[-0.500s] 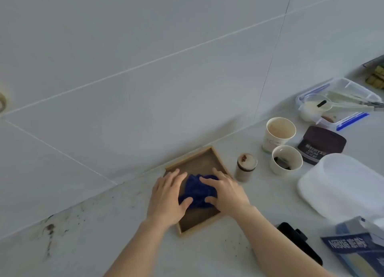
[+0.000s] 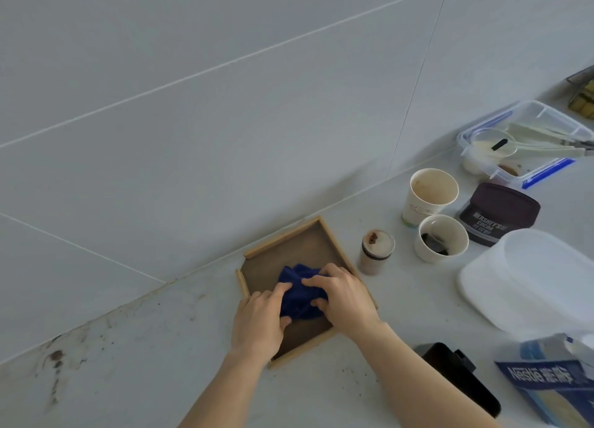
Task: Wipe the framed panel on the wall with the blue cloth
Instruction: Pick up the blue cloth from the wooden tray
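Note:
A square wooden-framed panel (image 2: 289,244) with a dark brown inner face lies flat on the pale counter, its far edge close to the tiled wall. A crumpled blue cloth (image 2: 297,294) sits on the panel's middle. My left hand (image 2: 260,321) holds the cloth's left side, fingers curled into it and thumb underneath. My right hand (image 2: 344,294) presses on the cloth's right side, fingers bent over it. Both hands hide the panel's near half and part of its right rail.
Right of the panel stand a small brown jar (image 2: 376,251), two paper cups (image 2: 429,196) (image 2: 442,238), a cocoa tub (image 2: 498,214), a clear box with utensils (image 2: 527,141), a white lid (image 2: 530,276), a milk carton (image 2: 549,382) and a black object (image 2: 463,376). Stains mark the counter at left (image 2: 56,357).
Both hands have closed tighter on the blue cloth and bunched it up; the left hand's fingers, earlier spread flat, now curl into it. The cloth sits slightly nearer me.

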The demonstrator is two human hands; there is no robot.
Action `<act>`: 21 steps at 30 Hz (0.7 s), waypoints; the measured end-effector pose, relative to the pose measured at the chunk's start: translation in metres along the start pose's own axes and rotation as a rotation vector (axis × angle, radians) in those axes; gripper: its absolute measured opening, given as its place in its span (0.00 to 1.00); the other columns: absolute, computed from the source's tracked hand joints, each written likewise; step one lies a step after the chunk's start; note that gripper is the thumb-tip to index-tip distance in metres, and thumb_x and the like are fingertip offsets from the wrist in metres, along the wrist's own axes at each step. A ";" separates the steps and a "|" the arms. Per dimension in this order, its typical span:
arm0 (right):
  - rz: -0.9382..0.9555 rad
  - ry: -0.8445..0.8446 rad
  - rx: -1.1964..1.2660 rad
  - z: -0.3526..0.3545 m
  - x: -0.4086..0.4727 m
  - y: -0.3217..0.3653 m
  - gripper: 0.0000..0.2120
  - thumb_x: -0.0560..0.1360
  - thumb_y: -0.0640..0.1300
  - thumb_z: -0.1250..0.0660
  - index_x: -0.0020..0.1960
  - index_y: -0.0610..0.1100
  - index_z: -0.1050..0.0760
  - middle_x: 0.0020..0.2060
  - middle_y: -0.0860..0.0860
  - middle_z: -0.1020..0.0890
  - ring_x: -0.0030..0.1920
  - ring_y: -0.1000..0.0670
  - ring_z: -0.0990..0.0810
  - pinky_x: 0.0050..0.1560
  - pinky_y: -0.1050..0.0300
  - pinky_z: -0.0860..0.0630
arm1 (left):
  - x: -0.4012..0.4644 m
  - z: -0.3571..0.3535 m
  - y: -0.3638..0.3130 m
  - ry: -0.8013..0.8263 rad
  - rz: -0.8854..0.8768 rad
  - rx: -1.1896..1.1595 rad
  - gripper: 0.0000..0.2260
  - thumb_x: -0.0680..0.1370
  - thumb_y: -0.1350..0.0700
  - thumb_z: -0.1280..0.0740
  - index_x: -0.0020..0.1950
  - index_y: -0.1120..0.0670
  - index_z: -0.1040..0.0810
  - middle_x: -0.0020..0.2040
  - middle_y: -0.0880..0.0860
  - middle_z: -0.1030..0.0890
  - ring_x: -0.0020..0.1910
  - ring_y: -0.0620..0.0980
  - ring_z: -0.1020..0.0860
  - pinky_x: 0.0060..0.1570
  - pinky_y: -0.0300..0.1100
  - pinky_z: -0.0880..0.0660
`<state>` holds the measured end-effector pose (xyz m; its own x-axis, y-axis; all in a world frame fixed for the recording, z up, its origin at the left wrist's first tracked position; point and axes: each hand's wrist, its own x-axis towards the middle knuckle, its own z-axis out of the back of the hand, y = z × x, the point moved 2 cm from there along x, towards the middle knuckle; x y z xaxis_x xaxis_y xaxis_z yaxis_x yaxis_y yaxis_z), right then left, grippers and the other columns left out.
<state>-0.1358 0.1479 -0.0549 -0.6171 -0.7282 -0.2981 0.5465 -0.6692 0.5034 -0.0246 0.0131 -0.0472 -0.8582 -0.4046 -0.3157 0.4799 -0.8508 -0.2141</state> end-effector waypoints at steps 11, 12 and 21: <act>-0.025 -0.083 0.102 0.017 -0.003 0.007 0.22 0.79 0.34 0.31 0.70 0.48 0.23 0.61 0.48 0.16 0.61 0.45 0.18 0.59 0.50 0.18 | -0.005 0.024 0.003 -0.104 0.034 -0.050 0.16 0.81 0.48 0.32 0.68 0.46 0.24 0.58 0.45 0.17 0.58 0.47 0.21 0.59 0.42 0.24; -0.026 -0.093 0.117 0.021 -0.004 0.010 0.23 0.79 0.34 0.31 0.71 0.48 0.24 0.61 0.48 0.15 0.61 0.46 0.17 0.59 0.50 0.17 | -0.006 0.029 0.005 -0.115 0.034 -0.052 0.15 0.81 0.47 0.32 0.67 0.46 0.24 0.58 0.45 0.17 0.58 0.47 0.21 0.59 0.42 0.24; -0.008 -0.185 0.084 0.067 -0.016 0.044 0.26 0.80 0.38 0.31 0.74 0.54 0.28 0.58 0.48 0.14 0.60 0.43 0.17 0.59 0.44 0.17 | -0.018 0.095 0.014 -0.250 -0.006 -0.013 0.12 0.82 0.47 0.34 0.65 0.45 0.21 0.58 0.45 0.18 0.60 0.49 0.22 0.60 0.44 0.27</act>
<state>-0.1398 0.1400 0.0261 -0.7186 -0.6786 -0.1524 0.4972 -0.6544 0.5697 -0.0196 -0.0233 0.0436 -0.8784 -0.4718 -0.0765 0.4760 -0.8494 -0.2279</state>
